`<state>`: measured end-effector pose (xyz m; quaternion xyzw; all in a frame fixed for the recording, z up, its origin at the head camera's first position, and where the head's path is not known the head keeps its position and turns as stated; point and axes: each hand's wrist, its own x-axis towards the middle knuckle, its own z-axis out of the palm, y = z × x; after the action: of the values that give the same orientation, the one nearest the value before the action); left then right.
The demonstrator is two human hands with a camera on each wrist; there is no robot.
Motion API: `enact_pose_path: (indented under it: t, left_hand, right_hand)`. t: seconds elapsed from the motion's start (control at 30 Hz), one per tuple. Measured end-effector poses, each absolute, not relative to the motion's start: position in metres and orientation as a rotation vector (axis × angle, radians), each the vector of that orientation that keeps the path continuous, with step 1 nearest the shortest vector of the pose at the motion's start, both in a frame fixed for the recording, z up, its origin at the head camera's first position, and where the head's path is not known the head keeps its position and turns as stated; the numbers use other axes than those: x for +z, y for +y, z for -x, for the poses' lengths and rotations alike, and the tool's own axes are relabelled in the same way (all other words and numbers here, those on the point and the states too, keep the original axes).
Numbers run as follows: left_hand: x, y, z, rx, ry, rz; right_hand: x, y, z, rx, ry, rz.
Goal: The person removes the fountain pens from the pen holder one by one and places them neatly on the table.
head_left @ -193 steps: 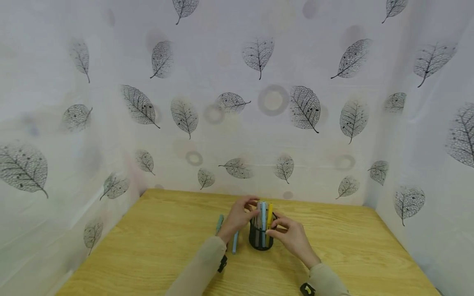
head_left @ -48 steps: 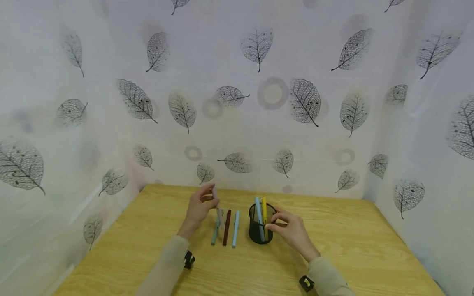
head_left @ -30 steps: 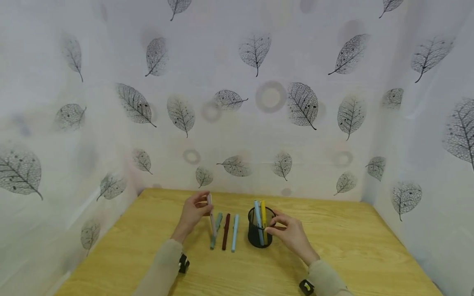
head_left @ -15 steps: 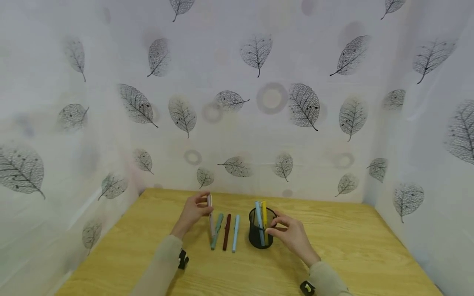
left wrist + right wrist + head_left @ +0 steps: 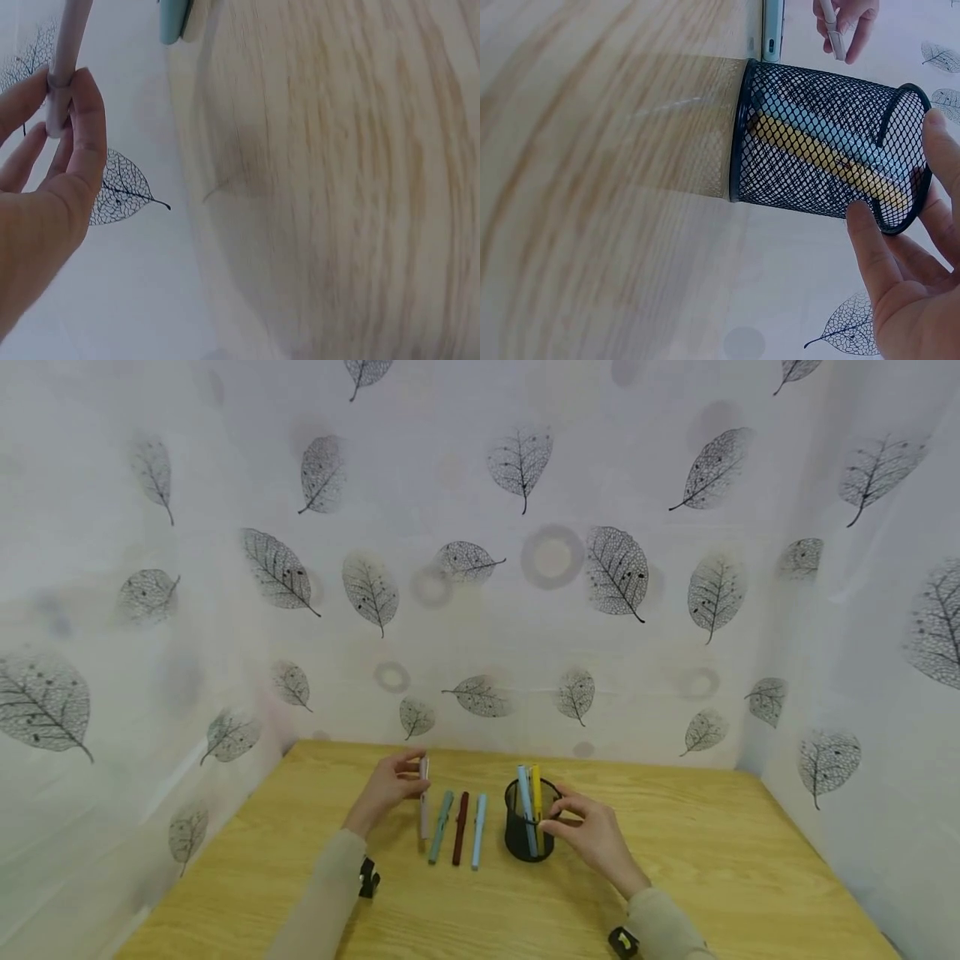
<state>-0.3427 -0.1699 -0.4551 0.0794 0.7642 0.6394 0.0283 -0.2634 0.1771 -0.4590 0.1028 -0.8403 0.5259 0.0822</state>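
My left hand (image 5: 386, 787) pinching a pale pink pen (image 5: 423, 797) at its top, my right hand (image 5: 588, 835) curled around the black mesh pen cup (image 5: 517, 843), steadying it.

Two bare hands, left hand (image 5: 386, 789) and right hand (image 5: 592, 837). Long beige sleeves (image 5: 322, 902) are worn; a small black device (image 5: 367, 884) is strapped at each wrist.

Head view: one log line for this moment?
left hand: holds pale pink pen | right hand: grips mesh pen cup | cup: blue pen, yellow pen
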Motion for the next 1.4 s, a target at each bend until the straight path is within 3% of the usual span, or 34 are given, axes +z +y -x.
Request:
enact_pose_path:
  t: [0.53, 0.97, 1.4]
  left_hand:
    - [-0.467, -0.189, 0.346, 1.788, 2.378, -0.345]
    - [-0.474, -0.187, 0.351, 1.689, 2.402, -0.219]
    - [-0.474, -0.177, 0.353, 1.63, 2.402, -0.28]
  right_hand:
    - [-0.457, 0.177, 0.262, 1.589, -2.51, -0.304]
    - [-0.457, 0.177, 0.262, 1.606, -2.512, -0.316]
    - [-0.457, 0.176, 0.262, 1.604, -2.486, -0.342]
